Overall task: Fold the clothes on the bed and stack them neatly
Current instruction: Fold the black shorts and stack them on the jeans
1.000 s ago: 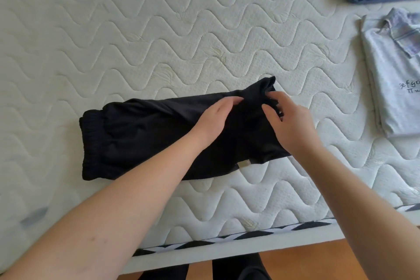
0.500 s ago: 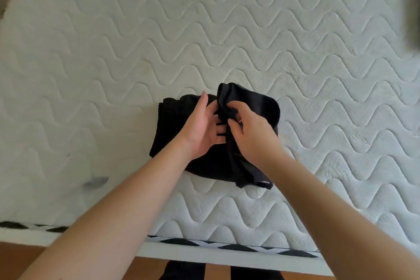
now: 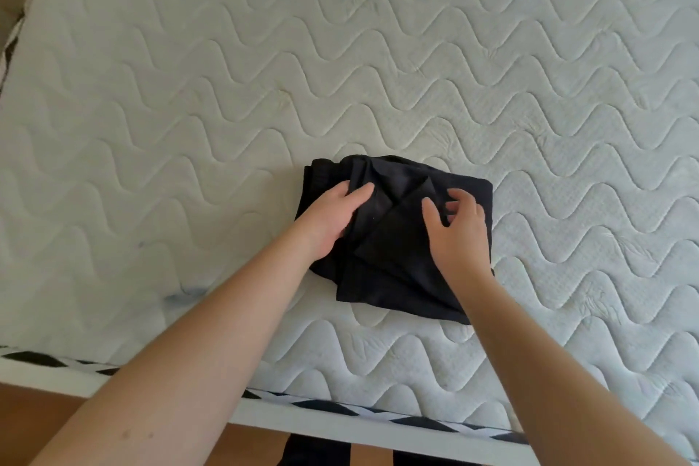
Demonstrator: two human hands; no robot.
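Because the black garment (image 3: 397, 238) has been brought down to a compact, roughly square bundle, it sits just below the middle of the frame on the quilted mattress (image 3: 189, 125), close to the near edge where the person stands. Its top layer is not yet flat: a triangular flap lies skewed across the centre, and ridges of cloth bunch along the upper edge.

Judging from that, both hands are placed to tidy the fold, not to carry it. At the bundle's left side, the left hand (image 3: 333, 219) rests on the cloth with its fingers loosely curved, tips on a raised fold near the upper left corner; whether it truly pinches that fold or only presses on it I cannot tell. This probably pins the stack so the layers beneath do not slide. Over the right half hovers the right hand (image 3: 454, 231), fingers spread and slightly bent, thumb toward the flap, gripping nothing that shows; it looks poised to smooth or tuck the loose corner.

Along the bottom of the frame runs the mattress's black-and-white patterned border (image 3: 340, 409), with wooden floor (image 3: 38, 420) below it.
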